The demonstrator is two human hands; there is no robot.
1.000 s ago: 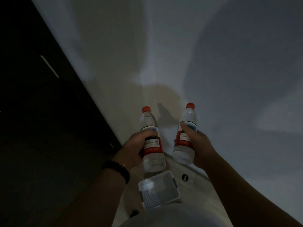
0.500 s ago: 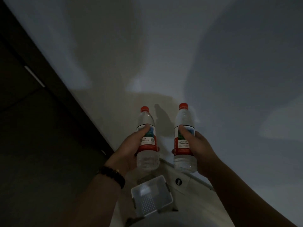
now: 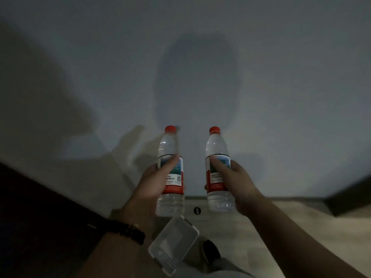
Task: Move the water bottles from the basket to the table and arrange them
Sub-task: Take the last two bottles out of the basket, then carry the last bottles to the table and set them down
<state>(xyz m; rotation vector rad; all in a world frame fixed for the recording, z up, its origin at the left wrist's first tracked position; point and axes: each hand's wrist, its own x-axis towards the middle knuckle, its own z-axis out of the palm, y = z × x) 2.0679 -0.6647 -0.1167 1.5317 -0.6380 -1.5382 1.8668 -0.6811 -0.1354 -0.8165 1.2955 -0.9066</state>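
Observation:
I hold two clear water bottles with red caps and red-and-white labels upright in front of me. My left hand (image 3: 154,183) grips the left bottle (image 3: 170,157) around its label. My right hand (image 3: 234,181) grips the right bottle (image 3: 216,149) the same way. Both bottles hang in the air side by side, about a bottle's width apart, in front of a pale grey wall (image 3: 190,67). A translucent white plastic basket (image 3: 174,243) lies below the left bottle, near my left wrist, and looks empty.
The scene is dim. A dark panel (image 3: 40,217) fills the lower left. A light wooden surface (image 3: 281,217) with a small dark hole (image 3: 197,210) runs below the wall. A dark edge (image 3: 351,197) shows at the right.
The view has swung left and up, so the wall now fills the frame and the dark panel sits lower left. Both bottles stay gripped, now more upright and farther apart.

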